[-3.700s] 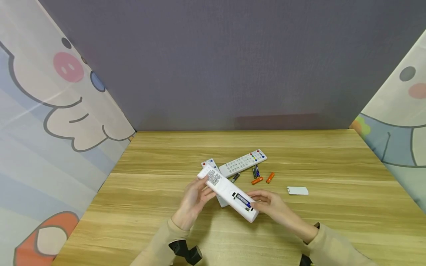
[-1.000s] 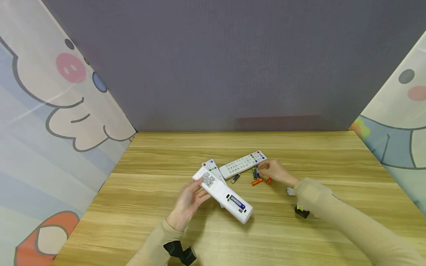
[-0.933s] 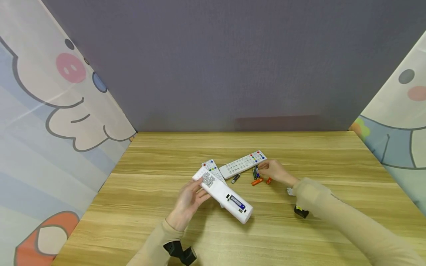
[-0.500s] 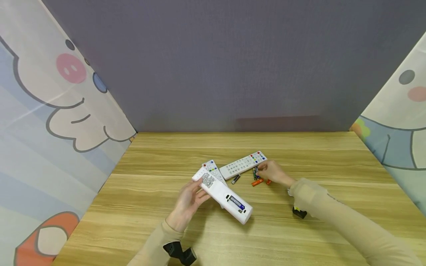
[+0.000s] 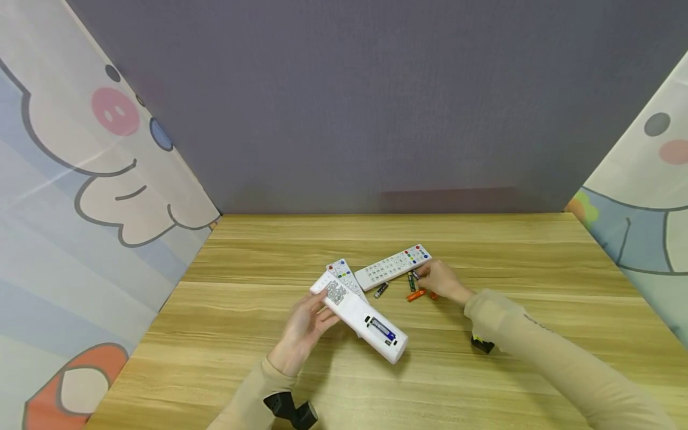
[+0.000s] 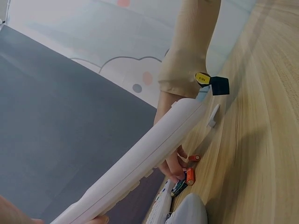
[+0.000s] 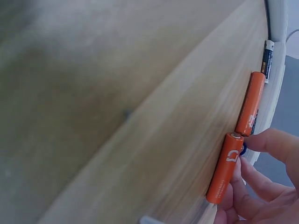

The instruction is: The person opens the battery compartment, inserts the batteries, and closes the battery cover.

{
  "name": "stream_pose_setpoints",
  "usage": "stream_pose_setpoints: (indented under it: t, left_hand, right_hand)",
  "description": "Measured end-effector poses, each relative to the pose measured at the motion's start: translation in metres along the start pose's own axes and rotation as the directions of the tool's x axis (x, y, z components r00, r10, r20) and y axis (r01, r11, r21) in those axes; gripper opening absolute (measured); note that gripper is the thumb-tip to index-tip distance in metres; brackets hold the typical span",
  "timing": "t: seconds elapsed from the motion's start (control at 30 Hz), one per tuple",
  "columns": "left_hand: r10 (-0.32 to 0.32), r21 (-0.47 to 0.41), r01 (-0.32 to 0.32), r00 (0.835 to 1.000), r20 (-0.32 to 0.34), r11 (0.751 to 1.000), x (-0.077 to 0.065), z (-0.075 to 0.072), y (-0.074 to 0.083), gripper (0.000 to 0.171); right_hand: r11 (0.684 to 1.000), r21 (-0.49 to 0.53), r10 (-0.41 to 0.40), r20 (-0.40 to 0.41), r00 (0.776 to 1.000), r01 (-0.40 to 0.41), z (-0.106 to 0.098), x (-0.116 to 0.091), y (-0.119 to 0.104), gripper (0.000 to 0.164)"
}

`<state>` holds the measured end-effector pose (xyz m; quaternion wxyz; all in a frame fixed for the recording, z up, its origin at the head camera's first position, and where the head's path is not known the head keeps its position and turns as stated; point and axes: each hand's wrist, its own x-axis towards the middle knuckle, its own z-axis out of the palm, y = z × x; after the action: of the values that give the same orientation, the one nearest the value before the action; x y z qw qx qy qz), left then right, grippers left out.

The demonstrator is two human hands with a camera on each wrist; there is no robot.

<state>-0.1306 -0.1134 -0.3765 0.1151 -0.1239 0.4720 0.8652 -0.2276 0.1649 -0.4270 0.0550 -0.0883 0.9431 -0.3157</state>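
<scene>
My left hand (image 5: 301, 331) holds a white remote control (image 5: 357, 313) back side up, thumb on its top face and fingers beneath. Its battery compartment lies uncovered, with a blue-and-silver battery (image 5: 383, 328) in one slot. My right hand (image 5: 443, 282) is down at the loose batteries, thumb and fingers pinching a blue battery (image 5: 416, 275), largely hidden by the fingers. Only a blue end shows in the right wrist view, behind an orange battery (image 7: 225, 168). A green battery (image 5: 411, 283) lies just left of those fingertips.
Another orange battery (image 5: 415, 295) and a dark battery (image 5: 381, 290) lie on the wooden table (image 5: 242, 257). Behind are a white remote (image 5: 395, 266) and a second one (image 5: 344, 272), partly under the held remote. A white battery cover (image 6: 213, 115) lies near the right forearm.
Since the oldest frame, my right hand has left the held remote's compartment and reached to the loose batteries. Over the last second it shifts only slightly there; the left hand keeps its hold.
</scene>
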Motion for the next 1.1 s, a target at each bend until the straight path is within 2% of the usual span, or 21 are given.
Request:
stream_pose_setpoints:
  t: [0.23,0.63,0.9,1.1]
  left_hand:
    - [0.006,0.0,-0.006,1.0,-0.006,1.0,0.0,0.0,-0.001,0.032]
    - [0.004,0.002,-0.004,1.0,-0.004,1.0,0.0,0.0,0.0,0.031]
    - [0.0,-0.007,0.0,1.0,-0.005,1.0,-0.002,0.0,0.001,0.032]
    - [-0.008,-0.008,0.008,1.0,-0.009,1.0,-0.001,0.001,0.002,0.032]
  right_hand:
    - [1.0,-0.014,0.007,-0.014,1.0,-0.007,0.001,-0.003,0.001,0.014]
    - [0.993,0.07,-0.09,-0.105,0.99,0.097,-0.002,-0.01,0.005,0.014]
    - [0.982,0.165,-0.056,-0.197,0.979,0.089,-0.007,-0.021,0.001,0.013]
    - [0.968,0.237,-0.031,-0.204,0.979,0.08,-0.011,-0.032,-0.004,0.016]
